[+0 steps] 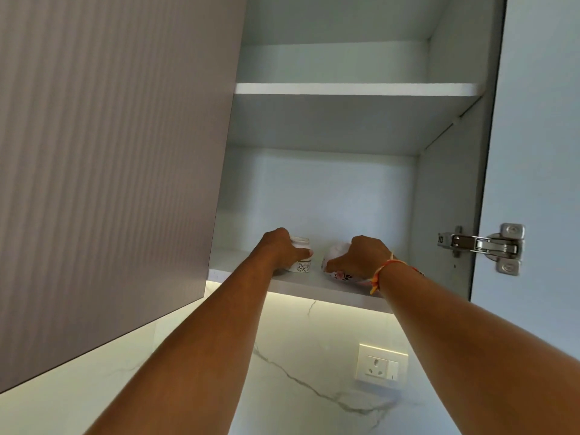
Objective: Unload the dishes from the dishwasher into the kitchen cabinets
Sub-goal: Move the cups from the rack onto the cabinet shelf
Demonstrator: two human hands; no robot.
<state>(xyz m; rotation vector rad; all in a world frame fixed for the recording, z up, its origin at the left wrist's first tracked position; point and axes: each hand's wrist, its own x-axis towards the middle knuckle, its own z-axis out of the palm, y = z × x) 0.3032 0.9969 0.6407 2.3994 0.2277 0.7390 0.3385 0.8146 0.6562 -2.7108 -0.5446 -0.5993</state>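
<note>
Left hand [280, 248] hides most of the small white patterned cup [302, 265]; right hand [361, 257] covers the white floral dish [340, 274] at its 3 o'clock, shape unclear.

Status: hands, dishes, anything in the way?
Left hand grips white patterned cup on lower shelf. Right hand grips floral cup beside it. Nothing blocking either.

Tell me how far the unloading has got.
Done: the cabinet door stands open; no stored dishes show. In hand: left hand grips a patterned cup, right hand a floral dish, both at the bottom shelf. Left: releasing them; the dishwasher is out of view.
</note>
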